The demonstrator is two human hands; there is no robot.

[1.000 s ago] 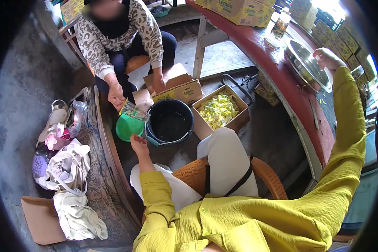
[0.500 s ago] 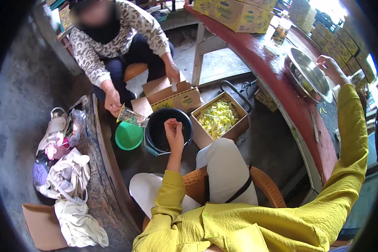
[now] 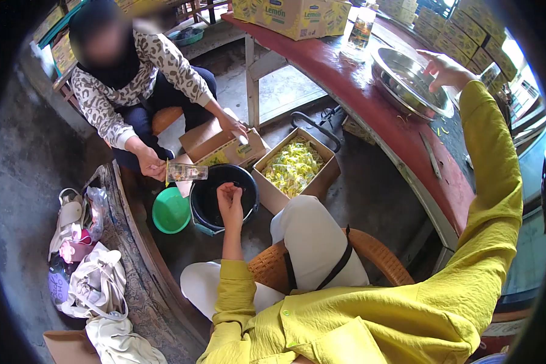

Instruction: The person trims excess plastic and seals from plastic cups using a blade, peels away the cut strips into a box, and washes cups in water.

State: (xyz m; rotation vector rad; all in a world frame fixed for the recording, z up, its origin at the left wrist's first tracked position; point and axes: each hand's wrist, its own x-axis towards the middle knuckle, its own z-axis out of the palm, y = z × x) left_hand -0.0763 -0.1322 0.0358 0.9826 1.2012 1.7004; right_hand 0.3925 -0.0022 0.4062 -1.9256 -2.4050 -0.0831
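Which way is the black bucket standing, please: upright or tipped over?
Upright: the black bucket has its round mouth facing up, with the left hand over it.

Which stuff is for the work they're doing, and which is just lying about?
Seems part of it:
- black bucket, left hand above
- steel bowl, right hand beside its rim
- clear printed packet in the other person's hand
- open box of yellow packets

Probably just lying about:
- pale bag
- whitish cloth
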